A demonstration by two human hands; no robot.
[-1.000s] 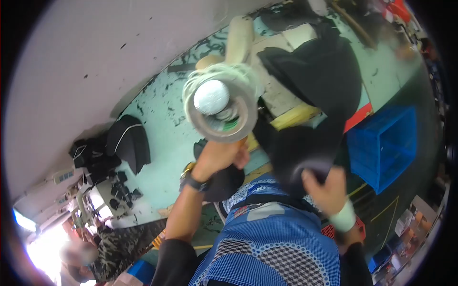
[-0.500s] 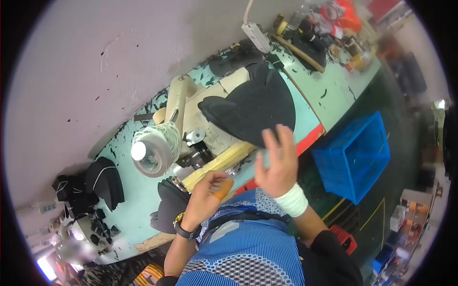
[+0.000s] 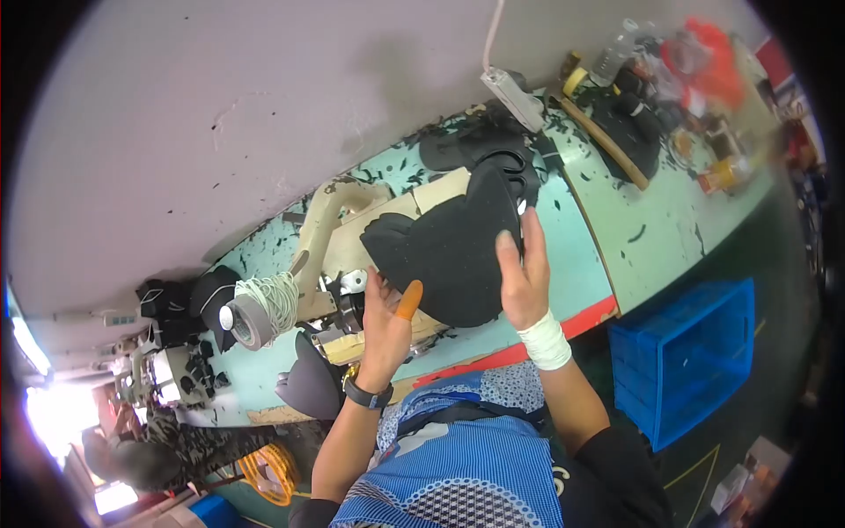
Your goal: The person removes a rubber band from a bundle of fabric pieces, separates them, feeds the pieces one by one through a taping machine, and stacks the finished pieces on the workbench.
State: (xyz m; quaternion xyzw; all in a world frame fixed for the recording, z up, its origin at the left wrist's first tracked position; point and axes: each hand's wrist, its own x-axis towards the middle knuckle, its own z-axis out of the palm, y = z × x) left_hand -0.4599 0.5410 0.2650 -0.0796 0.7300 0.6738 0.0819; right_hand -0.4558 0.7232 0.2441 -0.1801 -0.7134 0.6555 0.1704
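Head view: beside the sewing machine (image 3: 319, 224), the left hand (image 3: 385, 333) and right hand (image 3: 526, 289) flank stacked black cut panels (image 3: 453, 251) at opposite edges; whether either grips them, I cannot tell.

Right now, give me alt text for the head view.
A person's left hand and right hand flank black pieces over a green table. A beige sewing machine stands to the pieces' left, and a blue crate to the right.

Black panels (image 3: 449, 255), blue patterned apron (image 3: 458, 453)
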